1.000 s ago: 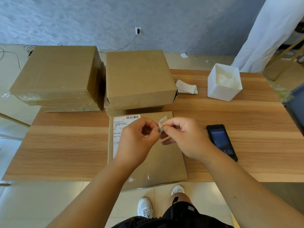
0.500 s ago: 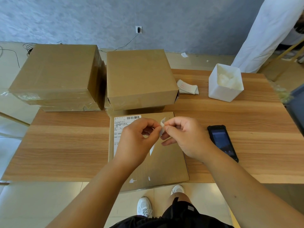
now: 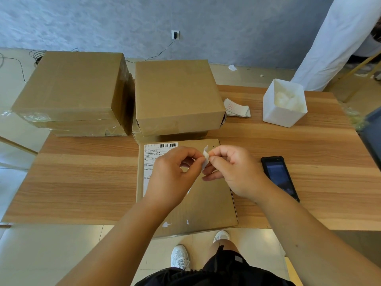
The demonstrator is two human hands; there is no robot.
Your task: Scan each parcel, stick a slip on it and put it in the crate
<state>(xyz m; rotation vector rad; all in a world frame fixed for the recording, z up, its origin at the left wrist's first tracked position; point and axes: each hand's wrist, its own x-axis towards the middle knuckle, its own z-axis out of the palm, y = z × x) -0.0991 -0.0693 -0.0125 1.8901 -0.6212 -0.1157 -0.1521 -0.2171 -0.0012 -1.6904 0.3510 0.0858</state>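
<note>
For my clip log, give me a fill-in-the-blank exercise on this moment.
The left hand and right hand together pinch a slip coloured ____.
The scanner lies on the table, ____ of the flat parcel.
The parcel's label runs along its ____ edge.
Missing: white; right; left.

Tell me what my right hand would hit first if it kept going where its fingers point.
The right hand points left, so it would meet the left hand almost at once; both pinch the slip between them, seemingly at one level.
</note>
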